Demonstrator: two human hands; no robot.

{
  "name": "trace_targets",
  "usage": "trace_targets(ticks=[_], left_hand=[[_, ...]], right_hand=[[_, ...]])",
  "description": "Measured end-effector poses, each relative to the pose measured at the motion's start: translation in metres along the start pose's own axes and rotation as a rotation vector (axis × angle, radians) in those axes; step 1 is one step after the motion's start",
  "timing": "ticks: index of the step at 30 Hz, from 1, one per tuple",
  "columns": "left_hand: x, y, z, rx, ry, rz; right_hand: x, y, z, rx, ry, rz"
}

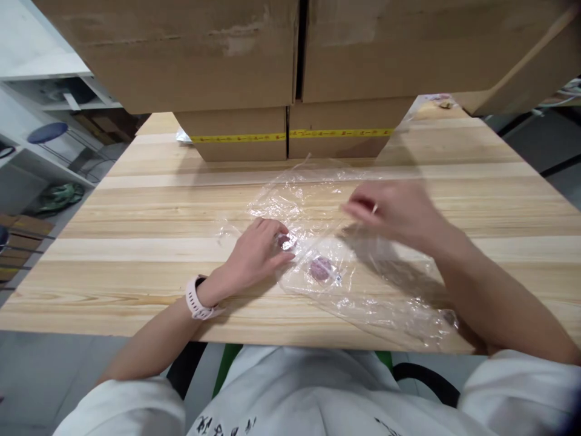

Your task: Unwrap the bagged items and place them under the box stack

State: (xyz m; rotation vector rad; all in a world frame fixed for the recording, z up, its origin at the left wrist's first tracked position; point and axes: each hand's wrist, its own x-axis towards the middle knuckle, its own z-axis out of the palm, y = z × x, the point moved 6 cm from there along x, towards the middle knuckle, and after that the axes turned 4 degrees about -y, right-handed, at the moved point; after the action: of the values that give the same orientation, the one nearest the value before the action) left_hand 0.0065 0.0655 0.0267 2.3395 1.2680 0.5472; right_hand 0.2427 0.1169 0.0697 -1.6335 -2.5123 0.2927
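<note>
A large crinkled clear plastic bag (290, 194) lies spread over the wooden table before me. On it rests a small clear packet with a round purple piece (320, 269) inside. My left hand (258, 253), with a pale watch on its wrist, has its thumb and fingers closed around the edge of a second small clear packet (287, 242), which also shows something purple. Raised above the right part of the bag is my right hand (393, 212), slightly blurred. Its fingers are pinched together, with a small whitish bit at them that I cannot identify.
Cardboard boxes (240, 127) with yellow printed tape stand stacked along the table's far side, and the upper ones overhang it. A blue-topped stool (48, 133) and white shelving are off to the left. The wooden table's (113, 290) front edge runs close to my body.
</note>
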Motion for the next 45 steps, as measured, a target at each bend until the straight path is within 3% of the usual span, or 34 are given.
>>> trace_targets(ticks=[3, 5, 8, 15, 19, 24, 32, 36, 40, 42, 45], left_hand=[[-0.001, 0.003, 0.015, 0.046, -0.133, 0.017], [-0.003, 0.002, 0.019, 0.059, -0.168, 0.018], [-0.004, 0.0, 0.021, 0.073, -0.18, 0.029], [-0.002, -0.008, 0.017, 0.071, -0.181, 0.059], [-0.003, -0.006, 0.015, 0.111, -0.216, 0.102], [-0.006, 0.0, 0.017, 0.148, -0.312, 0.132], [0.001, -0.004, 0.023, 0.164, -0.09, 0.095], [0.001, -0.015, 0.011, -0.138, 0.093, -0.051], [0.0, -0.027, -0.004, -0.56, 0.305, -0.193], [0.001, -0.026, -0.004, -0.704, 0.299, -0.191], [0.0, -0.015, 0.006, -0.805, 0.171, -0.166]], right_hand=[[-0.016, -0.048, 0.036, 0.029, -0.405, -0.214], [-0.024, -0.061, 0.053, -0.007, -0.511, -0.279], [-0.03, -0.062, 0.065, 0.037, -0.548, -0.309], [-0.034, -0.059, 0.064, 0.355, -0.607, -0.289], [-0.034, -0.063, 0.069, 0.446, -0.657, -0.346], [-0.032, -0.061, 0.078, 0.496, -0.657, -0.429], [-0.032, -0.065, 0.08, 0.498, -0.643, -0.401], [-0.033, -0.064, 0.08, 0.559, -0.66, -0.382], [-0.03, -0.061, 0.075, 0.778, -0.668, -0.341], [-0.023, -0.056, 0.066, 0.931, -0.557, -0.307], [-0.014, -0.05, 0.055, 1.084, -0.292, -0.291]])
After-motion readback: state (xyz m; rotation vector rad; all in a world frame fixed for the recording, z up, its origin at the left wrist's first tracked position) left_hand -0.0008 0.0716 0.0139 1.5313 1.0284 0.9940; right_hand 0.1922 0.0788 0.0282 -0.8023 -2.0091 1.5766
